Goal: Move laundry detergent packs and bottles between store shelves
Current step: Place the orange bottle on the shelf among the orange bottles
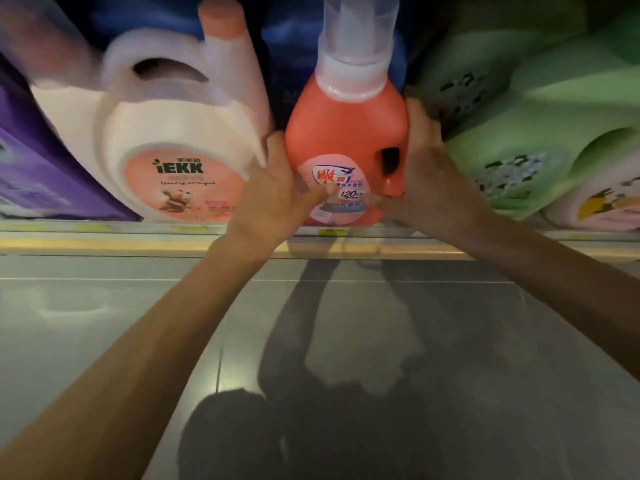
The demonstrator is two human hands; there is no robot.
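An orange-red detergent bottle [343,133] with a clear measuring cap stands upright at the front of the low shelf [104,245]. Both hands clasp it. My left hand [273,199] presses its lower left side, with the thumb across the pink label. My right hand [429,174] wraps its right side next to the handle hole. A white jug [166,133] with a pink cap and a pink "iEKK" label stands directly to the left, touching my left hand's fingers.
Purple boxes [41,168] fill the shelf's left end. Green refill packs [540,133] lean at the right, with a pale pack [595,206] below them. Dark blue packs stand behind the bottles. Grey floor tiles [104,323] lie below the yellow-edged shelf.
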